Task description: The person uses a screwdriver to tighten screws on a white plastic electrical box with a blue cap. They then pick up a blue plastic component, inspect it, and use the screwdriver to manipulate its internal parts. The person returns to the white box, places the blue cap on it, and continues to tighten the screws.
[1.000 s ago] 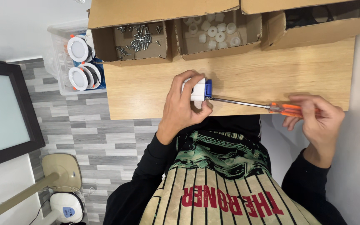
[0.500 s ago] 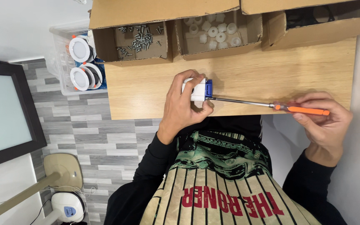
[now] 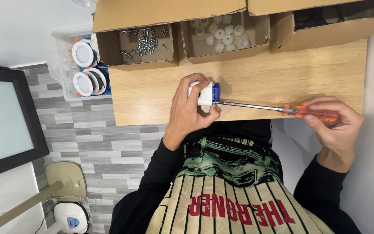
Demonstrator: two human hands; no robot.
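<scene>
My left hand [image 3: 189,110] grips a small white and blue plastic part [image 3: 206,93] just above the near edge of the wooden table [image 3: 282,78]. My right hand [image 3: 332,128] holds the orange handle of a long screwdriver [image 3: 278,109]. Its metal shaft runs left and the tip meets the blue end of the part. Both sleeves are black.
Three open cardboard boxes line the table's far side: one with screws [image 3: 141,43], one with white plastic pieces [image 3: 224,32], one with dark items [image 3: 321,19]. A clear bin of round white lamps [image 3: 83,65] stands left of the table. A framed panel [image 3: 5,121] and a lamp base [image 3: 66,182] are on the floor.
My right hand has shifted its grip along the screwdriver handle, fingers turning around it. My left hand and the part have stayed in place.
</scene>
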